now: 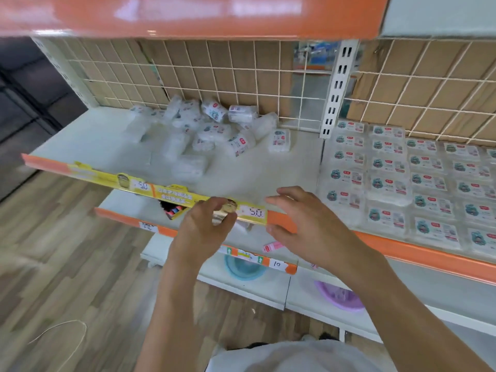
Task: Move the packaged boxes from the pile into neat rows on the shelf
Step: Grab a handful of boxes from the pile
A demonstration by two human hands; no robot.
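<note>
A loose pile of clear-wrapped white boxes lies on the white shelf near the back grid, left of the upright post. One box stands alone at the pile's right. Neat rows of the same boxes cover the shelf section to the right. My left hand hovers at the shelf's front edge with fingers loosely curled, holding nothing. My right hand is spread with straight fingers just in front of the same edge, empty. Both hands are well short of the pile.
An orange shelf overhangs above. A yellow price strip runs along the shelf front. Lower shelves hold a blue basin and a purple basin. Wire grid backing closes the rear. Wood floor lies to the left.
</note>
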